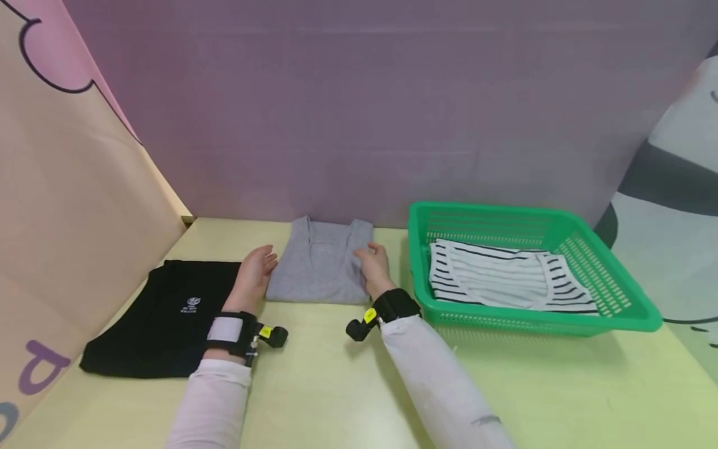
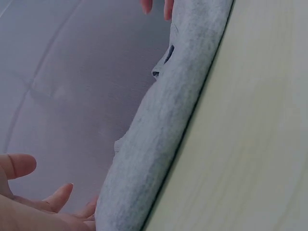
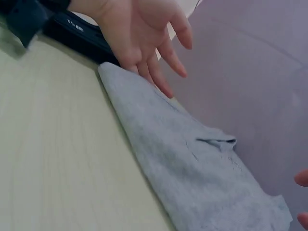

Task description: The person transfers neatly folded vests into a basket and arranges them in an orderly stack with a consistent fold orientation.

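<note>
A folded grey top (image 1: pixel 321 271) with a deep neckline lies flat on the table near the back. My left hand (image 1: pixel 258 273) is at its left edge, with extended fingers beside the cloth; the right wrist view shows that hand (image 3: pixel 149 36) palm inward. On the other side, my right hand (image 1: pixel 376 267) is by the right edge, fingers loosely bent and holding nothing. Only a few of its fingertips (image 2: pixel 168 8) show in the left wrist view. Whether either hand touches the fabric is hard to tell.
A folded black garment (image 1: pixel 151 330) with a small white print lies at the left, partly behind my left forearm. To the right stands a green basket (image 1: pixel 622 312) with a black-and-white striped garment (image 1: pixel 499 280) inside. A purple-grey backdrop (image 1: pixel 359 112) rises behind the table.
</note>
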Motion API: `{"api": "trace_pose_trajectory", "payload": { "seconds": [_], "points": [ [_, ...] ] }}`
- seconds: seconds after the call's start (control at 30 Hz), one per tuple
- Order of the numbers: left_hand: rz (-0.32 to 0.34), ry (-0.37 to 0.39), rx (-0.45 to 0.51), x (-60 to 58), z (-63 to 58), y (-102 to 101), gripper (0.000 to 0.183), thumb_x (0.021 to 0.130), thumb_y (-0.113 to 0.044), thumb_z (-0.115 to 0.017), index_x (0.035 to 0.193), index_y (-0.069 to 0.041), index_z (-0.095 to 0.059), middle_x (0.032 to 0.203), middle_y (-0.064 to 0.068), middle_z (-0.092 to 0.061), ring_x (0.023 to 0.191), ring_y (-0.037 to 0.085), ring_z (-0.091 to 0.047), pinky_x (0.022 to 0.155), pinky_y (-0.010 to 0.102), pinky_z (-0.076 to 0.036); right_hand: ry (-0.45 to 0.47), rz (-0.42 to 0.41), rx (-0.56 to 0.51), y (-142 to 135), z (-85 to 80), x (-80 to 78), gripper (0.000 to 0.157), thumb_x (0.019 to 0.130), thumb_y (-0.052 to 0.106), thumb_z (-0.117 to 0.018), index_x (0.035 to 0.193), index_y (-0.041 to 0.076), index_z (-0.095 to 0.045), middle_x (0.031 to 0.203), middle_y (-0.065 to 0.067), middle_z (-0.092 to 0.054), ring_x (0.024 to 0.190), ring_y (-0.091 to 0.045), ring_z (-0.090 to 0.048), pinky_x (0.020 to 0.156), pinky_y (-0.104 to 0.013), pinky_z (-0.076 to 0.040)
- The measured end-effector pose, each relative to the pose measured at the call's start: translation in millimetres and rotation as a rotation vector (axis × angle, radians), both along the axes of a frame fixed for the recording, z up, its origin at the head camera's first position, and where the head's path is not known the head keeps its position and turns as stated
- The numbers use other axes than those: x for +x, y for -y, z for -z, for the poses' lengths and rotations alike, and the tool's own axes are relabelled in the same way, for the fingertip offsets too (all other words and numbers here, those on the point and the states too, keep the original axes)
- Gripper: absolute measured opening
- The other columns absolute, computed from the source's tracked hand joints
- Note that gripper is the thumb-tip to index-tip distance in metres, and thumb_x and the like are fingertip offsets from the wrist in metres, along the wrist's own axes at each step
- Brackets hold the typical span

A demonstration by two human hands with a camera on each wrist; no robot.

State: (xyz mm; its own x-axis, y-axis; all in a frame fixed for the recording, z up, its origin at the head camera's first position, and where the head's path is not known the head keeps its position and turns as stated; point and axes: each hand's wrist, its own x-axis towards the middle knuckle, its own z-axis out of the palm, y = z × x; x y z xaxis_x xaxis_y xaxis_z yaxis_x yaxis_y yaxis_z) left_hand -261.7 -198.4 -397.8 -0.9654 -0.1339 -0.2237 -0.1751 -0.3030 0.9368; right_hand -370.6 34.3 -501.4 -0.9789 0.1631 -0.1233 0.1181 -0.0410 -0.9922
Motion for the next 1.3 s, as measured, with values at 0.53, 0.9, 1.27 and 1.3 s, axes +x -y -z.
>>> {"api": "trace_pose_trajectory", "payload": {
  "seconds": [0.53,0.9,1.27,1.3],
  "points": [
    [-0.039,0.037,0.096,7.4,-10.7,-4.9,0.054,0.102,-0.020,-0.028,0.151,-0.001,-0.014,0.156,0.021,-0.009,0.144,0.030,-0.016,0.119,0.034,-0.015,0.070,-0.084,0.382,-0.1,-69.7,46.0,0.068,0.082,0.022,-0.072,0.137,-0.002,-0.040,0.136,-0.024,-0.044,0.121,-0.034,-0.047,0.097,-0.040,-0.045],
    [-0.017,0.041,-0.136,-40.6,43.4,16.5,0.050,0.096,-0.029,-0.051,0.139,-0.007,-0.040,0.140,0.015,-0.039,0.125,0.023,-0.043,0.102,0.028,-0.039,0.127,-0.127,0.393,4.8,-93.0,67.0,0.067,0.084,0.017,-0.069,0.140,-0.002,-0.037,0.140,-0.023,-0.042,0.126,-0.035,-0.043,0.101,-0.043,-0.042],
    [0.193,0.292,-0.550,-22.6,-25.8,-9.1,0.058,0.098,-0.031,-0.034,0.146,0.001,-0.027,0.145,0.019,-0.032,0.123,0.026,-0.035,0.108,0.039,-0.030,0.134,-0.008,0.483,8.4,-104.7,71.6,0.048,0.082,0.010,-0.063,0.124,-0.007,-0.048,0.120,-0.023,-0.055,0.107,-0.035,-0.054,0.085,-0.040,-0.050],
    [0.207,0.295,-0.563,-27.6,-22.7,-4.8,0.058,0.097,-0.030,-0.034,0.145,0.002,-0.029,0.141,0.020,-0.035,0.115,0.024,-0.039,0.102,0.037,-0.033,0.136,-0.011,0.503,9.2,-107.9,73.5,0.046,0.082,0.010,-0.063,0.122,-0.008,-0.049,0.119,-0.024,-0.055,0.106,-0.035,-0.055,0.085,-0.040,-0.050]
  ]
}}
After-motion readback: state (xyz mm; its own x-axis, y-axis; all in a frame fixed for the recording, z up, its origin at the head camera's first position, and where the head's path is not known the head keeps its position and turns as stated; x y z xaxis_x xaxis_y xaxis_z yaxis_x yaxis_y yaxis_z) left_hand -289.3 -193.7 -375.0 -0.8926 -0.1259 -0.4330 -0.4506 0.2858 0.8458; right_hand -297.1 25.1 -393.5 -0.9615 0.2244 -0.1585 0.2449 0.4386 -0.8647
